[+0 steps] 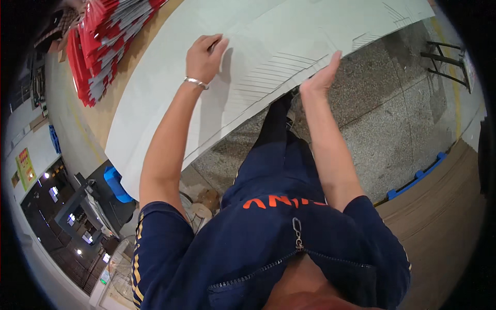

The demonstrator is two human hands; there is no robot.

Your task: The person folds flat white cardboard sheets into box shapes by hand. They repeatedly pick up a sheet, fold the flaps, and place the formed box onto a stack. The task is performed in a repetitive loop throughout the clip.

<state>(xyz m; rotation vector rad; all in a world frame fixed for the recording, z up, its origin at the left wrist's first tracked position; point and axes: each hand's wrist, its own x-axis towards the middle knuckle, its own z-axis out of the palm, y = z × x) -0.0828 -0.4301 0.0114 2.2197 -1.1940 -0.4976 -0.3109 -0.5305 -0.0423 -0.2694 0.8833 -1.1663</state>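
A large white tabletop (170, 82) with rows of dark pen-like strokes along its near edge lies before me. Above it hovers my left hand (205, 58), wearing a silver bracelet (196, 82); its fingers are loosely bent and the thumb stands apart, with nothing visible between them. A shadow falls on the white surface beside that hand. My right hand (321, 77) is at the near edge, seen side-on with its fingers stretched out. Whether it touches the edge I cannot tell, and nothing shows in it.
A fanned pile of red and grey flat packages (106, 46) lies at the far left on a tan surface, near patterned cloth. Brown sheet material (439, 217) with a blue edge piece lies at the right. A black metal leg frame (449, 64) stands on the speckled floor (382, 124).
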